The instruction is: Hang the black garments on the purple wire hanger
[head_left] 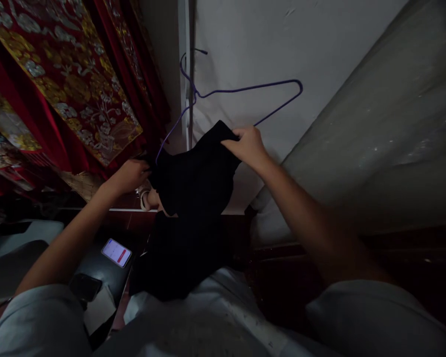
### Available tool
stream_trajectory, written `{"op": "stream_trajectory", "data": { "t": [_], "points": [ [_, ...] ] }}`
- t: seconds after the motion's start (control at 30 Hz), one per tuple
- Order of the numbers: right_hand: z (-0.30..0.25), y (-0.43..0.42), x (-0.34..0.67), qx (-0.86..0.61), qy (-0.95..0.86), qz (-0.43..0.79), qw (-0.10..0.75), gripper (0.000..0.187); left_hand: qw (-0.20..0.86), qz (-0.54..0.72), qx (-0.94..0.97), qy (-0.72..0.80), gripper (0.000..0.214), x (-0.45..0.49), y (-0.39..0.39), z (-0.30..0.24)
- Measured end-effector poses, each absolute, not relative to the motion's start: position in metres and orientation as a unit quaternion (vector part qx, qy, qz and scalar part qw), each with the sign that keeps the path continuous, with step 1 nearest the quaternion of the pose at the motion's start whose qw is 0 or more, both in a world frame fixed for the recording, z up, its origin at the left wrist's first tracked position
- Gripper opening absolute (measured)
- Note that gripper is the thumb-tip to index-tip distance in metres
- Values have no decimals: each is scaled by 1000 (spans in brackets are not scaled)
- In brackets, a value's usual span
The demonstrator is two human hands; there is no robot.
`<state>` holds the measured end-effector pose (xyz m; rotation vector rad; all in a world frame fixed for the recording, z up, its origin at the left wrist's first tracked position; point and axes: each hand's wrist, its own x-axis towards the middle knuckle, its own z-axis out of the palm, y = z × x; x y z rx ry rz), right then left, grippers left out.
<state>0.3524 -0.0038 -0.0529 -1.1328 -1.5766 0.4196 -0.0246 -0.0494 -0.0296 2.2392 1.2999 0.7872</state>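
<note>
A black garment [196,183] hangs between my two hands; its exact kind is hard to make out in the dim light. With fingers closed, my left hand [132,174] grips its left upper edge. My right hand [249,144] pinches the right upper corner between thumb and fingers. Behind the cloth is a purple wire hanger [245,89], its hook up by a white vertical post. The hanger's left arm runs down into the garment near my left hand. Its right end sticks out bare above my right hand.
Red cloth with gold and silver embroidery [82,89] hangs at the left. A lit phone [116,253] lies on a dark seat [107,272], near a dark object [85,286] and white paper [100,310]. Plastic-like sheeting [375,139] slopes along the right, beside a white wall [267,39].
</note>
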Motion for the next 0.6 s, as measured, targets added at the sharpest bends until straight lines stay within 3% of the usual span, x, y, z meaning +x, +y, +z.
{"op": "stream_trajectory", "data": {
  "t": [0.13,0.27,0.37,0.47,0.6],
  "points": [
    [-49,-11,350,-499,-659,140,545,40,161,389,799,429,21,-3,-49,-1],
    [-50,-27,321,-486,-645,219,547,31,130,424,802,400,7,27,-36,13],
    [-53,-38,303,-465,-650,221,559,24,175,490,771,366,16,45,-19,13],
    [-55,-37,315,-457,-643,114,604,5,230,540,728,354,32,49,-9,12],
    [-45,-15,371,-467,-585,-58,660,54,266,515,725,372,37,36,-8,17]
  ]
}}
